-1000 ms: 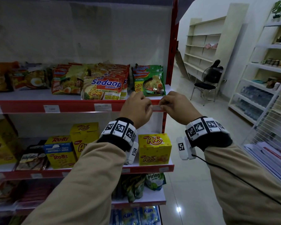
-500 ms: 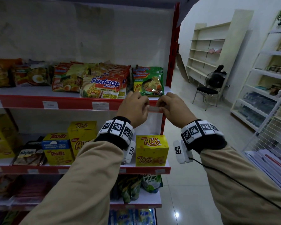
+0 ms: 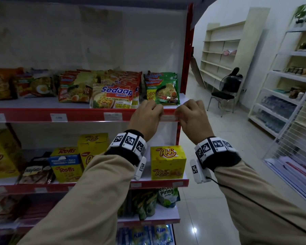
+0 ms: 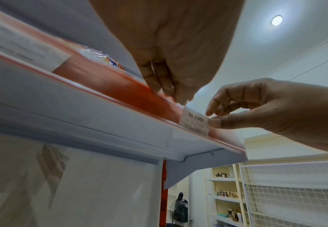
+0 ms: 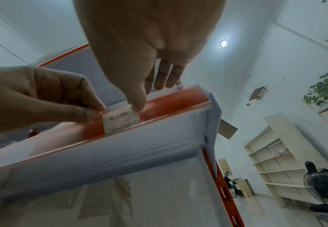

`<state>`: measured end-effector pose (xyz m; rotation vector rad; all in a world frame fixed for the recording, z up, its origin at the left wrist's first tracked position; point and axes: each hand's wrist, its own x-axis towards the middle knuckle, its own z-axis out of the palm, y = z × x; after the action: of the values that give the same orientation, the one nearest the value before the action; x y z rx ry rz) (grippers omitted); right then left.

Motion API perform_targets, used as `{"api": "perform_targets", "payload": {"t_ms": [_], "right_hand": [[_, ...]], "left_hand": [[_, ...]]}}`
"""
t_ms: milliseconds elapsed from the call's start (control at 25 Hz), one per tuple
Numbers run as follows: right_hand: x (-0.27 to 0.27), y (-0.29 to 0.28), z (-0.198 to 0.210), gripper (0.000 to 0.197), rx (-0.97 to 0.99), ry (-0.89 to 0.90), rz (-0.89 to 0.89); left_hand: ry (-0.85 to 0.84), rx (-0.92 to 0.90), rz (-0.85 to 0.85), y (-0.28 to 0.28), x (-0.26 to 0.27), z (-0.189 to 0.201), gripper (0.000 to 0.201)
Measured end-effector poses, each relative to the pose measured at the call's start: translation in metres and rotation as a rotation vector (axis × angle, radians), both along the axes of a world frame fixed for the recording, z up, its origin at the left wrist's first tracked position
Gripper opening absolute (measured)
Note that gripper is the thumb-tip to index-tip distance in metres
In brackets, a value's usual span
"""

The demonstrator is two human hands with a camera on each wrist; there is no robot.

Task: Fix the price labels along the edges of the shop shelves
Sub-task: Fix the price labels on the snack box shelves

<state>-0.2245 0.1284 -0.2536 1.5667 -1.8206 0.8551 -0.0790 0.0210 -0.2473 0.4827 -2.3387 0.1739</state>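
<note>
A white price label [image 3: 168, 117] printed "Rp. 2.000" sits in the red edge strip [image 3: 78, 114] of the noodle shelf, near its right end. My left hand [image 3: 160, 114] pinches the label's left edge, and my right hand [image 3: 179, 114] pinches its right edge. In the left wrist view the right hand's thumb and forefinger [image 4: 211, 118] grip the label [image 4: 195, 123]. In the right wrist view the left hand's fingertips [image 5: 99, 112] hold the label [image 5: 120, 122] while my right thumb [image 5: 138, 107] touches its top corner.
Two more labels [image 3: 112, 116] [image 3: 58, 117] sit further left on the same strip. Noodle packs [image 3: 116, 93] stand just behind the hands, yellow snack boxes [image 3: 168, 162] on the shelf below. The red upright [image 3: 185, 68] ends the shelf; a chair with a fan [image 3: 226, 92] stands in the aisle.
Both hands stay on the same label at the shelf edge. The gap between them has widened slightly, showing more of the label.
</note>
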Motion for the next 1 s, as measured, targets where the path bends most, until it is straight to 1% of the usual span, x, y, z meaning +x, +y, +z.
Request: {"api": "perform_targets", "payload": {"t_ms": [40, 120, 200, 280, 320, 400, 520, 600, 680, 760, 840, 920, 1000], "right_hand": [[0.002, -0.001, -0.002, 0.008, -0.038, 0.019, -0.015], [0.005, -0.003, -0.007, 0.015, -0.069, -0.026, -0.031], [0.007, -0.003, -0.017, 0.029, -0.063, -0.095, -0.042], [0.011, -0.002, -0.03, 0.042, -0.06, -0.108, -0.065], [0.013, 0.0, -0.037, 0.046, -0.069, -0.104, -0.065], [0.017, 0.002, -0.057, 0.045, -0.115, -0.1, -0.062], [0.02, 0.011, -0.106, 0.037, -0.134, -0.137, -0.067], [0.02, 0.022, -0.149, 0.036, -0.068, -0.202, -0.087], [0.018, 0.032, -0.199, 0.035, 0.028, -0.279, -0.124], [0.016, 0.041, -0.245, 0.034, 0.124, -0.374, -0.151], [0.015, 0.045, -0.286, 0.034, 0.204, -0.465, -0.196], [0.017, 0.046, -0.319, 0.039, 0.207, -0.521, -0.24], [0.02, 0.044, -0.34, 0.046, 0.141, -0.559, -0.259]], "left_hand": [[-0.002, -0.033, 0.024, 0.0, 0.002, 0.0, 0.006], [-0.005, -0.087, 0.078, 0.001, 0.005, -0.002, 0.012], [0.012, -0.088, 0.053, 0.002, 0.009, -0.01, 0.024], [0.006, -0.072, 0.007, 0.001, 0.014, -0.023, 0.038], [-0.004, -0.077, 0.005, 0.001, 0.018, -0.03, 0.041], [-0.01, -0.089, 0.009, 0.0, 0.021, -0.048, 0.042], [-0.006, -0.076, -0.02, 0.003, 0.021, -0.086, 0.041], [-0.014, -0.058, -0.062, 0.008, 0.018, -0.12, 0.037], [-0.068, 0.006, -0.081, 0.014, 0.012, -0.162, 0.035], [-0.161, 0.125, -0.086, 0.019, 0.006, -0.201, 0.034], [-0.304, 0.232, -0.092, 0.026, -0.001, -0.239, 0.039], [-0.443, 0.275, -0.082, 0.033, -0.01, -0.275, 0.05], [-0.501, 0.287, -0.047, 0.039, -0.016, -0.302, 0.059]]}}
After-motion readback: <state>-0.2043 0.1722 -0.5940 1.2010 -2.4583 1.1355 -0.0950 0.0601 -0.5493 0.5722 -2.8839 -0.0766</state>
